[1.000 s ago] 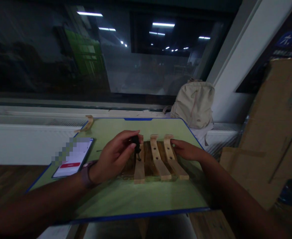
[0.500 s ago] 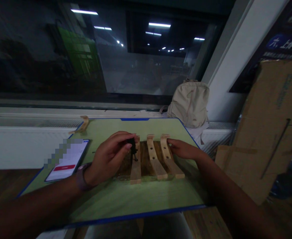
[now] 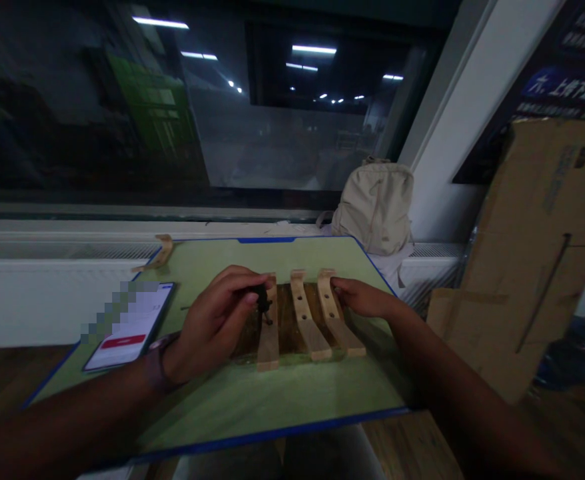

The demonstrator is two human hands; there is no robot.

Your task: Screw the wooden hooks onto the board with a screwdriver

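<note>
Three light wooden slats with holes lie side by side across a darker wooden piece on a green board. My left hand pinches a small black tool, its tip on the leftmost slat. My right hand rests with fingers closed on the far end of the rightmost slat.
A phone with a lit screen lies at the board's left. Another wooden piece sits at the far left corner. A beige backpack stands on the sill by the dark window. Cardboard boxes stand to the right.
Only the camera has shifted a little; both hands hold the same places on the slats.
</note>
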